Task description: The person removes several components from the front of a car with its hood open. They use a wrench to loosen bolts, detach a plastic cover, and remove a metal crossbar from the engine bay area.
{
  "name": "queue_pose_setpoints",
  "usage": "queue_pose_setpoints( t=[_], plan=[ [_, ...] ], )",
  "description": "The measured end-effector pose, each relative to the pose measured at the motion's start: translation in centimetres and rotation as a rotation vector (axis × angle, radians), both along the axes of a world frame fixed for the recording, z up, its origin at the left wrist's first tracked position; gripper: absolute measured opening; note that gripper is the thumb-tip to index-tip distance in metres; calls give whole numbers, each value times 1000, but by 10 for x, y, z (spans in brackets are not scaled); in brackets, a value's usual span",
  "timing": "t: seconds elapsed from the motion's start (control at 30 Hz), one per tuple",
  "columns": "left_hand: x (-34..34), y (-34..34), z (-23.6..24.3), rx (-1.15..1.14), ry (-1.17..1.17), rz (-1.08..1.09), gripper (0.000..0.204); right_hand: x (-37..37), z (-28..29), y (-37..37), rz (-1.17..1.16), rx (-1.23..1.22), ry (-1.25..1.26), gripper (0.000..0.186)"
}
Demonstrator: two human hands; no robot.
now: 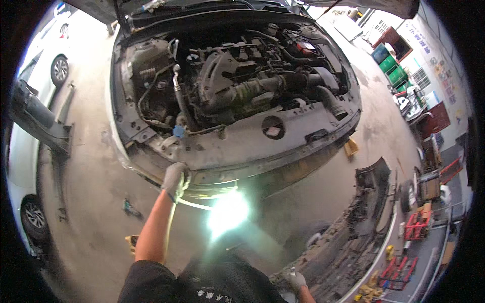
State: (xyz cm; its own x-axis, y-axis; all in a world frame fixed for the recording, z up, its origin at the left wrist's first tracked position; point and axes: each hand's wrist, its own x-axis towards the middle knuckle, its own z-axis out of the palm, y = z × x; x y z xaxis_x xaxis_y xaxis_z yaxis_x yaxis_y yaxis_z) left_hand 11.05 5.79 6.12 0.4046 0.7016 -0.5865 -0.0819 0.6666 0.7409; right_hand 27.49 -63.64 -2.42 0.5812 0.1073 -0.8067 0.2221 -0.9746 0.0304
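Note:
The front of a car with its hood raised is before me, its dusty engine [227, 81] uncovered. My left hand [176, 179], in a pale glove, is at the left part of the front panel [227, 146], fingers curled at its lower edge. Whatever they grip is hidden. Just right of that hand, a dazzling light [228, 212] washes out what is around it. A thin pale strip [194, 204] runs between the two. Low in the picture, my gloved right hand [296, 279] is closed, with a small shiny tip at its fingers; the thing itself cannot be made out.
A detached bumper [348, 237] lies on the floor at right, close to my right hand. Red racks [399, 272] and green drums [389, 65] stand farther right. A lift post [43, 118] and white cars [43, 60] are at left. A small tool [131, 208] lies on the floor.

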Motion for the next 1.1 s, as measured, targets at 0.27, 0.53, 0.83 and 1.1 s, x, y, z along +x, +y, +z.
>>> queue_pose_setpoints(
  t=[0.27, 0.53, 0.83, 1.1],
  plan=[
    [5, 18, -5, -108, -86, 228, 13, 106, 101, 166, 56, 223, -176, 44],
    [25, 5, 19, -153, -67, 198, 12, 229, 171, 323, 223, 590, -396, 36],
    [63, -53, -1, -238, -180, 404, 30, 446, 160, 366, 190, 700, -325, 32],
    [126, -93, 11, -70, -135, 675, 31, 599, 235, 417, 604, 440, -383, 33]
  ],
)
